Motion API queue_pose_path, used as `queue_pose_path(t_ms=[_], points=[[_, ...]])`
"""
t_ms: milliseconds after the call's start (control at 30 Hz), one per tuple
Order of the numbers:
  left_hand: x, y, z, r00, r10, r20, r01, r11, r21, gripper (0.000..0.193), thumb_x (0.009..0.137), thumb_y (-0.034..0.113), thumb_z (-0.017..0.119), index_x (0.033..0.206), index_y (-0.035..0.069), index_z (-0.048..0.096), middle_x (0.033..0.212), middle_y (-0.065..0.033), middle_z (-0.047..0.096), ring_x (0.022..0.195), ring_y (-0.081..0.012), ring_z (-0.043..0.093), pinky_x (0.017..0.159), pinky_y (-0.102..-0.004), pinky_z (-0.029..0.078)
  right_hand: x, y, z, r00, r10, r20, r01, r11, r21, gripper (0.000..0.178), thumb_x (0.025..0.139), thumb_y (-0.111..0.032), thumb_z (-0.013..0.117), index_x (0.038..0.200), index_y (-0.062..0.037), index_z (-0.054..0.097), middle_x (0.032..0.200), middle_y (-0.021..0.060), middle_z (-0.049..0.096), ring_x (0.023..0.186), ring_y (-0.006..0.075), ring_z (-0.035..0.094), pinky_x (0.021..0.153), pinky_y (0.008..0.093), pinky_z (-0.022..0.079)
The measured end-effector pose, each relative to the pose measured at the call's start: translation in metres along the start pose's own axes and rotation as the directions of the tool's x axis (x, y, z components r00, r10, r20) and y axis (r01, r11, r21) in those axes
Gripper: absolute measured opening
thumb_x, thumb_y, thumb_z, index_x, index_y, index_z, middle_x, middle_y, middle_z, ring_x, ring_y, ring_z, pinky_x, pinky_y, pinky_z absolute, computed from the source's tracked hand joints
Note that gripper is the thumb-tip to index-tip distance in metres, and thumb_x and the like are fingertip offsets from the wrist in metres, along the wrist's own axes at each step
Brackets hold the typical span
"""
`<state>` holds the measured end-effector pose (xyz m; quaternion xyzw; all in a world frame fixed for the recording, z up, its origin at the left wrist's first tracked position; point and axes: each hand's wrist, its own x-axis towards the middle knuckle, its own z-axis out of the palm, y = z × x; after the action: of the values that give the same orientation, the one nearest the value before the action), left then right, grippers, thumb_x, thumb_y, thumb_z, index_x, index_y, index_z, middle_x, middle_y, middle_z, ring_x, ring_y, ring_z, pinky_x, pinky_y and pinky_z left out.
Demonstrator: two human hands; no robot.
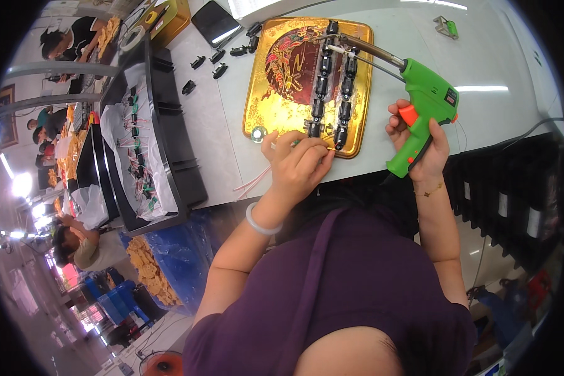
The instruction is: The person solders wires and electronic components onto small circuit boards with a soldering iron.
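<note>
Tabletop point(413, 37): white, carrying the work at its near edge.

Black trays point(169, 138): stacked at the person's left, lined with white sheet and holding small wired parts.

Gold tray point(257, 94): rectangular, decorated in gold and red, lying flat on the tabletop directly ahead. Two rows of small black connectors point(332, 88) run down its middle, seated end to end.

Soldering gun point(427, 94): green pistol-type body with orange trigger. Its long metal tip reaches over the upper end of the connector rows. A thin feed wire runs alongside the barrel.

Right hand point(420, 141): grip closed fully around the gun's handle, a finger near the trigger.

Left hand point(297, 160): at the near edge of the gold tray, fingers pinched together on thin pale wires point(257, 182) close to the lowest connectors. Exactly which strand is pinched cannot be told.

Loose black connectors point(216, 59): scattered on the tabletop beyond the tray's left corner.

Risk, as judged: the left fingers sit just beside the connector rows. A hot tip drawn down the rows could burn them. The tray is unclamped and could slide under pressure, misplacing a joint.
</note>
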<state>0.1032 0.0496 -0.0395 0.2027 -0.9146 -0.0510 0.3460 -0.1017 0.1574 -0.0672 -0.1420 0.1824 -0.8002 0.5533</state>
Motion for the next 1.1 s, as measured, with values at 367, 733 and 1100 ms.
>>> queue_pose_path(t_ms=[367, 733, 1100], points=[[0.003, -0.012, -0.016, 0.934, -0.328, -0.138, 0.323, 0.944, -0.062, 0.028, 0.068, 0.029, 0.069, 0.083, 0.008, 0.057, 0.11, -0.0086, 0.052, 0.097, -0.026, 0.043, 0.088, -0.0421, 0.025, 0.003, -0.003, -0.002, 0.999, 0.046, 0.023, -0.046, 0.998, 0.031, 0.055, 0.086, -0.034, 0.047, 0.12, 0.0077, 0.039, 0.115, 0.0215, 0.048, 0.1, 0.0253, 0.053, 0.09, 0.0404, 0.042], [-0.003, 0.013, -0.022, 0.97, -0.214, 0.118, 0.234, 0.669, -0.705, 0.012, 0.076, 0.002, 0.062, 0.083, 0.005, 0.053, 0.095, -0.0104, 0.061, 0.089, -0.0275, 0.059, 0.084, -0.0384, 0.045, -0.003, 0.002, -0.003, 0.985, 0.134, 0.113, -0.108, 0.972, -0.211, 0.056, 0.086, -0.035, 0.046, 0.13, -0.0035, 0.031, 0.124, 0.0149, 0.04, 0.118, 0.0367, 0.04, 0.099, 0.0552, 0.03], [0.037, 0.016, -0.059, 0.776, -0.542, 0.324, 0.231, -0.233, -0.945, 0.013, 0.091, 0.015, 0.048, 0.098, 0.006, 0.043, 0.094, -0.0106, 0.058, 0.092, -0.0205, 0.058, 0.084, -0.0379, 0.048, 0.001, -0.003, -0.005, 0.982, 0.105, 0.159, -0.1, 0.994, -0.041, 0.053, 0.09, -0.027, 0.043, 0.129, 0.0058, 0.028, 0.126, 0.0187, 0.041, 0.117, 0.0312, 0.042, 0.104, 0.0423, 0.029]])
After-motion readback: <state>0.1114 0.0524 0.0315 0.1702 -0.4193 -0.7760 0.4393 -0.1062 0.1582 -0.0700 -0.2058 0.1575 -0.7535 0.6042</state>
